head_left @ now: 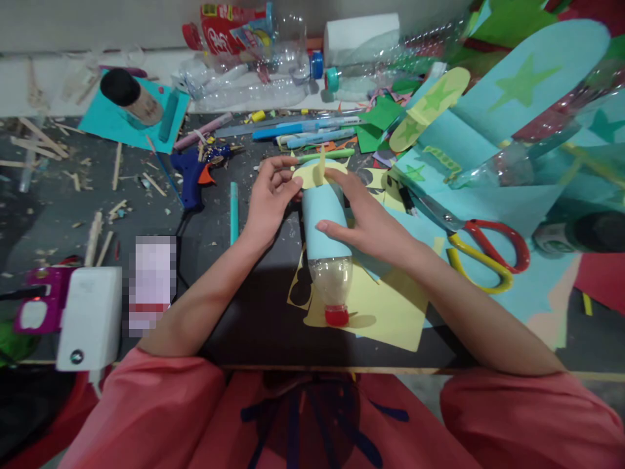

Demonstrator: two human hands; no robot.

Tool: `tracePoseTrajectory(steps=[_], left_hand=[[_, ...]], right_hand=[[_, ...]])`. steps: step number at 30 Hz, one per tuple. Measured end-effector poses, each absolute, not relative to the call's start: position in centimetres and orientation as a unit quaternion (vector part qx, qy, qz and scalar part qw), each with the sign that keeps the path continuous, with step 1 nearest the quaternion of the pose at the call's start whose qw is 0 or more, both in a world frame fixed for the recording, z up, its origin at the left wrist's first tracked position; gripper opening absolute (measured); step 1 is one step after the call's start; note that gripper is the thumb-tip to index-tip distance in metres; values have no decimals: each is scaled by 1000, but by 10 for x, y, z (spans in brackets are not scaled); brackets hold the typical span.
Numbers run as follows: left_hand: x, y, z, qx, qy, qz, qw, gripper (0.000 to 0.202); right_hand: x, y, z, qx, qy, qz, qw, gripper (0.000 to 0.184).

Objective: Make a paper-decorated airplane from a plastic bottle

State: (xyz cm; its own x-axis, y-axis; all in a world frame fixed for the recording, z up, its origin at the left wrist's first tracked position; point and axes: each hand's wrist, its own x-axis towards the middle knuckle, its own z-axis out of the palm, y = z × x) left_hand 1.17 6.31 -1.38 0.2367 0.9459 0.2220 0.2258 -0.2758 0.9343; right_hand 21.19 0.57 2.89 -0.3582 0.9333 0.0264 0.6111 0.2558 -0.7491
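A plastic bottle (332, 280) wrapped in light blue paper (323, 218) lies on the table, its red cap (336, 316) pointing towards me. At the bottle's far end sits a yellow paper cutout (312, 176) with a small upright tab. My left hand (273, 198) pinches the cutout's left edge between thumb and fingers. My right hand (359, 215) grips the bottle from the right, thumb on the blue paper and fingertips by the yellow tab. Yellow paper sheets (381, 299) are beneath the bottle.
Red-and-yellow scissors (488, 254) lie right of my right arm. A blue glue gun (193, 176) and a teal marker (234, 212) lie to the left. Pens (293, 130) and clear bottles (244, 88) line the back. A white power bank (90, 319) rests at front left.
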Motion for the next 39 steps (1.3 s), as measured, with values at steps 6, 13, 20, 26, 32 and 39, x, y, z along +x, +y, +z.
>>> tracePoseTrajectory(steps=[6, 13, 20, 26, 32, 39], left_hand=[[15, 59, -14, 656, 452, 464, 387, 46], [19, 53, -9, 653, 446, 490, 367, 48], [18, 50, -10, 669, 432, 497, 346, 41], [19, 53, -14, 672, 400, 505, 366, 40], [19, 54, -16, 666, 369, 523, 382, 38], [19, 53, -18, 673, 383, 515, 368, 37]], right_hand=[[204, 1, 17, -534, -737, 320, 262, 88], [202, -4, 14, -549, -736, 294, 266, 83], [204, -4, 8, -544, -747, 254, 285, 81], [205, -3, 2, -531, -755, 215, 318, 80], [203, -3, 2, -528, -757, 205, 326, 78], [203, -4, 5, -532, -748, 227, 325, 76]])
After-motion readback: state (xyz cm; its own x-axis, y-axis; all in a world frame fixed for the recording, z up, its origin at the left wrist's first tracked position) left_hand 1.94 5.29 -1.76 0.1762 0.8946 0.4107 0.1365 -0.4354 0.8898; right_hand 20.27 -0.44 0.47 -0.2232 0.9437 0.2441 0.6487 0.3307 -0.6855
